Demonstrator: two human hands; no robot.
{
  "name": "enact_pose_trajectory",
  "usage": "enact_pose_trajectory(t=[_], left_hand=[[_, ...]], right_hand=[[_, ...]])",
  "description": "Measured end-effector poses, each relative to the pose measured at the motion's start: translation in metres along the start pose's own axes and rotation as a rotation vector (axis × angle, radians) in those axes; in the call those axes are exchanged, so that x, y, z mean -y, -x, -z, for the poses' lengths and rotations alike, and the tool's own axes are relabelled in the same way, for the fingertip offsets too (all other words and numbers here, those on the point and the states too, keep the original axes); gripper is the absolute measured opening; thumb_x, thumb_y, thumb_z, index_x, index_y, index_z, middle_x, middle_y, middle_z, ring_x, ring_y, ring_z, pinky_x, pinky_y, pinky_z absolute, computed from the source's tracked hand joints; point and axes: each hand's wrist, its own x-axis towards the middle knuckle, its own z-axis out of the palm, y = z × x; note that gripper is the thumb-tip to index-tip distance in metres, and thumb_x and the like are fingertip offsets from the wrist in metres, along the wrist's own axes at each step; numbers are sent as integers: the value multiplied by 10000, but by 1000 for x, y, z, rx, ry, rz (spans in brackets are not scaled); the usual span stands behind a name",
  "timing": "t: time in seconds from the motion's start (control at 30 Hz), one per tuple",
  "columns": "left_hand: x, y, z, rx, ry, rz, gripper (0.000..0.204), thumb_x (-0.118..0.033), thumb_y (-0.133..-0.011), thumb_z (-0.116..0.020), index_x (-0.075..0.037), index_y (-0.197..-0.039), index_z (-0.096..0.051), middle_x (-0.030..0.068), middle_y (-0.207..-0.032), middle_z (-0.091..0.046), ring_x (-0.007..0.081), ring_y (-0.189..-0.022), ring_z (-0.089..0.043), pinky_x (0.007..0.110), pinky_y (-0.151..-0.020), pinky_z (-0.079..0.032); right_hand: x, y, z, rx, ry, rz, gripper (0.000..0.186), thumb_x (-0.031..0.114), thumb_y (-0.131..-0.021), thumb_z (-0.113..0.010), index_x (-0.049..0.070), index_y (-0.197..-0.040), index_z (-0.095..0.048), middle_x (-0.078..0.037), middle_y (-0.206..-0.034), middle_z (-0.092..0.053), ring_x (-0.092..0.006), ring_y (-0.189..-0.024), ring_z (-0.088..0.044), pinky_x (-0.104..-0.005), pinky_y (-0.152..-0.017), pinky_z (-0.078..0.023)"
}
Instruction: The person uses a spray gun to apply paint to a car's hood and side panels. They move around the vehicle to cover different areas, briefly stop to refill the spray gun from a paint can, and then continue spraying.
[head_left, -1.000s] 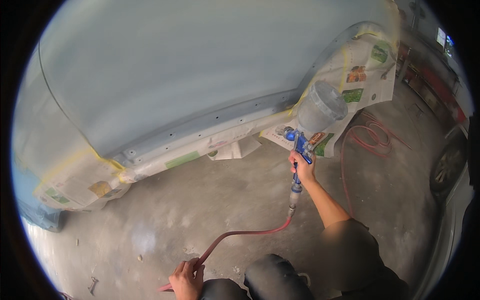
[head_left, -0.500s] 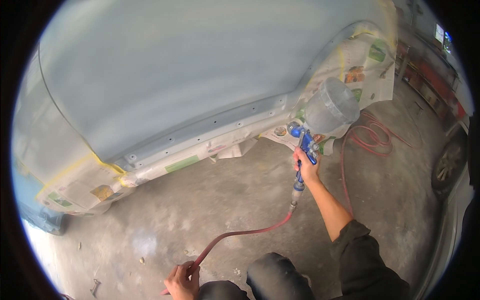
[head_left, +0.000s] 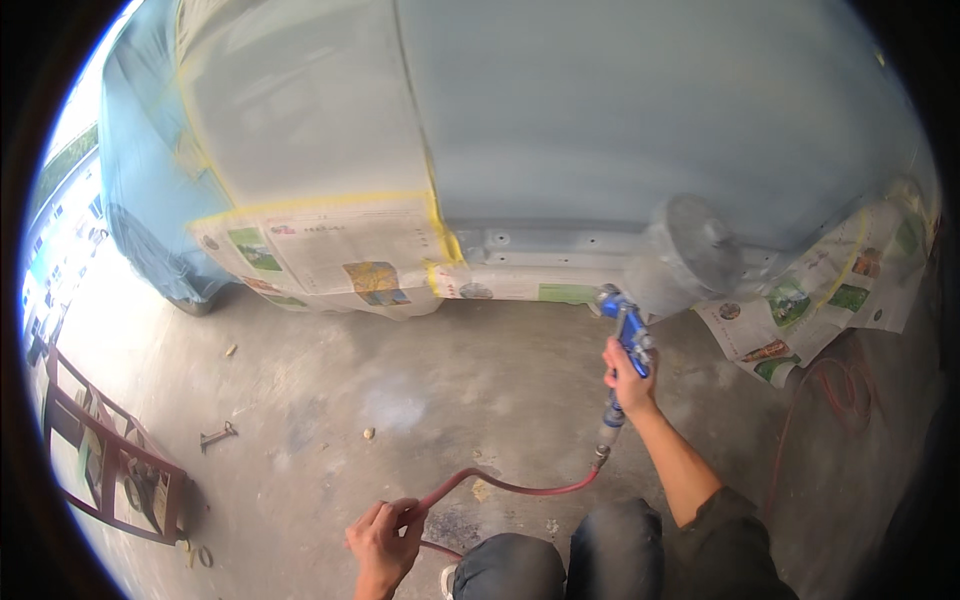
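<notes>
My right hand [head_left: 632, 378] grips the handle of a blue spray gun [head_left: 626, 330], whose translucent cup [head_left: 690, 255] is tilted. The gun stands in front of the lower edge of a grey-primed car panel [head_left: 640, 120]. From the gun's base a red air hose [head_left: 520, 488] runs left in a curve. Closed around that hose is my left hand [head_left: 385, 535], low in the view. Newspaper [head_left: 330, 240] and yellow tape [head_left: 436, 215] mask the body left of the panel. Another newspaper sheet [head_left: 750, 335] hangs at the right.
Blue sheeting [head_left: 150, 150] drapes the car's far left end. A dark red metal frame [head_left: 115, 460] stands at lower left, near a small metal tool [head_left: 218, 435] on the concrete floor [head_left: 310, 370]. More coiled hose [head_left: 845, 390] lies at right.
My view has swung left, bringing the blue sheeting and red frame into sight. The spray gun has moved left along the car's lower edge. Both hands keep their hold.
</notes>
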Motion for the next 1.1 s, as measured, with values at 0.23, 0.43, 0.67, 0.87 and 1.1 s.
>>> enact_pose_trajectory(t=[0.23, 0.43, 0.67, 0.87, 1.1], left_hand=[[18, 4, 34, -125, -32, 92, 165, 6, -669, -747, -39, -792, -647, 63, -643, -593, 140, -498, -544, 250, -454, -405], [29, 1, 37, -134, -7, 110, 162, 2, -669, -751, -40, -782, -642, 54, -640, -591, 130, -498, -543, 247, -446, -399], [23, -6, 16, -143, 58, 68, 154, -10, -675, -757, -42, -777, -645, 56, -633, -586, 127, -491, -542, 248, -440, -401], [-10, -14, -7, -52, 7, -18, 158, -32, -673, -762, -56, -778, -647, 54, -629, -585, 140, -488, -547, 254, -456, -417], [-57, -17, -45, 54, -14, -152, 160, -25, -667, -757, -68, -778, -650, 49, -642, -599, 152, -499, -565, 264, -465, -430]], right_hand=[[-7, 4, -96, 240, 61, -12, 157, 146, -902, -568, -7, -865, -576, -56, -692, -561, -121, -588, -567, -252, -430, -467], [17, 10, -134, 401, 1, 46, 144, 124, -916, -549, -14, -889, -577, -68, -744, -587, -134, -653, -590, -258, -469, -514], [28, 5, -90, 169, 56, 29, 167, 125, -905, -588, 24, -780, -545, -8, -649, -504, -55, -525, -439, -208, -403, -330], [43, -4, -13, 56, 9, 63, 169, 155, -887, -619, 48, -797, -524, 14, -653, -508, -37, -503, -418, -204, -404, -320], [71, -8, 91, -103, 51, 149, 179, 142, -888, -608, 27, -766, -548, -13, -639, -510, -56, -496, -429, -207, -395, -328]])
